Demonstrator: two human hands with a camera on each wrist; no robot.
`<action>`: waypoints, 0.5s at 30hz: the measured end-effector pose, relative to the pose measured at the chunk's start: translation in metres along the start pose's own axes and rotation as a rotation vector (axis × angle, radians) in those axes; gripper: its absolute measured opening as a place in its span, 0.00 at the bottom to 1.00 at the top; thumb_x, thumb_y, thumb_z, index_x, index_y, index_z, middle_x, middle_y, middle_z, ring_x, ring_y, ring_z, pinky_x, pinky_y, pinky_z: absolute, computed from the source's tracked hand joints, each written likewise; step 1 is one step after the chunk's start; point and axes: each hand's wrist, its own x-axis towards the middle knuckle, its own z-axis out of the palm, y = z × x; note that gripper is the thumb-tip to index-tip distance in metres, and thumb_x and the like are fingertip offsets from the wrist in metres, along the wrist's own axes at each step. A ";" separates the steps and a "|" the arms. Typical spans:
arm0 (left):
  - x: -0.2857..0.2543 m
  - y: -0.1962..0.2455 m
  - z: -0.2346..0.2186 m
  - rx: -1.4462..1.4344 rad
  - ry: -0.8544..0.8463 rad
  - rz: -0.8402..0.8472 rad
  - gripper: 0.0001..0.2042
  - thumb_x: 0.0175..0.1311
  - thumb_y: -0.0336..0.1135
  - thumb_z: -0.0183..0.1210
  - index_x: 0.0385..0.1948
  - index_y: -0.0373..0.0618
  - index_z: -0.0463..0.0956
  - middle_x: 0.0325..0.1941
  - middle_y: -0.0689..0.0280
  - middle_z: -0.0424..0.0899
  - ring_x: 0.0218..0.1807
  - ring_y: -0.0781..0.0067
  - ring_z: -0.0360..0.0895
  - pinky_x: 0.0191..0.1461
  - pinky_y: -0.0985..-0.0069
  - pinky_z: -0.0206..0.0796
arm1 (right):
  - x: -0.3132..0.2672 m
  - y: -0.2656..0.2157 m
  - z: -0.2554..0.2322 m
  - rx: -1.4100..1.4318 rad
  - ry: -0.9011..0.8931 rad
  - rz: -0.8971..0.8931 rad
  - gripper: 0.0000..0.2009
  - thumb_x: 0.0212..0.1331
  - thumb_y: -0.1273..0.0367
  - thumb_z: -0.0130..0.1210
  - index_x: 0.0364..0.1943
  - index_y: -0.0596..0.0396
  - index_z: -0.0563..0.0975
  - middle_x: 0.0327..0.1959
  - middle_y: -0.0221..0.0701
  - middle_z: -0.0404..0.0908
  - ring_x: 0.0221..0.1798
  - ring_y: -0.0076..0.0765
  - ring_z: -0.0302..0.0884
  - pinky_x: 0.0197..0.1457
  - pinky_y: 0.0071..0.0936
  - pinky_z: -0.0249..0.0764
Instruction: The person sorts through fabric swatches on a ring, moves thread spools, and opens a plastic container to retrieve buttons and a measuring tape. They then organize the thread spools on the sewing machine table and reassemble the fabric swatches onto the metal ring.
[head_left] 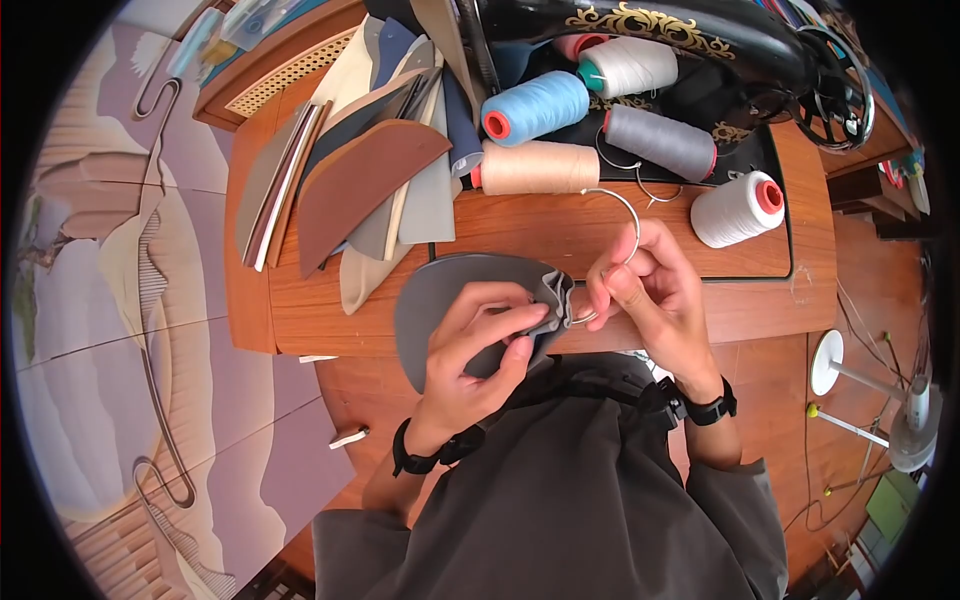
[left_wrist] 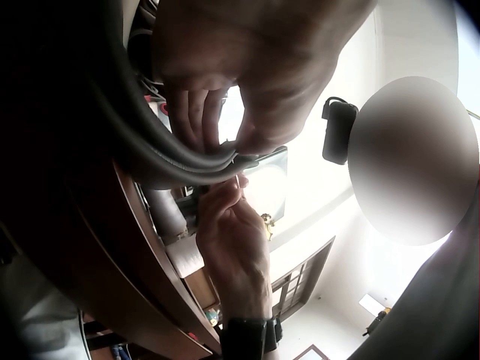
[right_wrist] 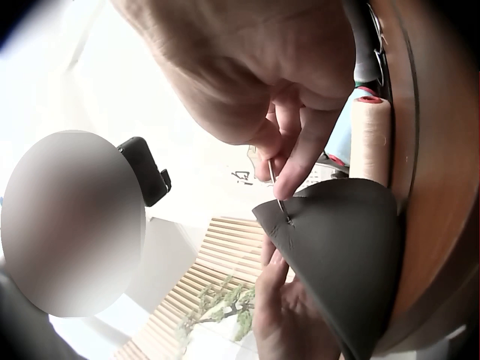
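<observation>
A dark grey leather-like piece with a rounded outline lies across the front edge of the table, its right end bunched into folds. My left hand grips those folds between thumb and fingers. An open curved metal ring is pinched by the thumb and fingers of my right hand, which hide its middle. One end of the ring points up and away; the lower end reaches the folds. In the right wrist view, the metal ring enters the grey piece close to its corner.
Brown, grey and cream swatches are stacked at the back left. Several thread cones, including a blue cone and a white cone, lie beside the black sewing machine. Thin metal rings lie among them on the wooden table.
</observation>
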 end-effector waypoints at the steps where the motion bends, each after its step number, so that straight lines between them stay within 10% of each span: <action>1: 0.001 0.001 0.001 0.000 0.001 0.000 0.16 0.56 0.17 0.59 0.48 0.40 0.82 0.52 0.53 0.78 0.42 0.67 0.79 0.42 0.74 0.73 | 0.000 0.000 0.000 -0.032 -0.009 -0.019 0.07 0.73 0.73 0.49 0.48 0.57 0.66 0.34 0.33 0.78 0.37 0.24 0.79 0.41 0.24 0.81; 15: 0.007 -0.001 0.006 0.374 0.034 0.345 0.25 0.38 0.12 0.63 0.44 0.44 0.86 0.50 0.57 0.79 0.49 0.55 0.82 0.48 0.67 0.79 | -0.005 0.018 -0.006 -0.250 -0.049 -0.484 0.07 0.69 0.80 0.51 0.46 0.60 0.67 0.35 0.41 0.79 0.38 0.35 0.81 0.45 0.33 0.80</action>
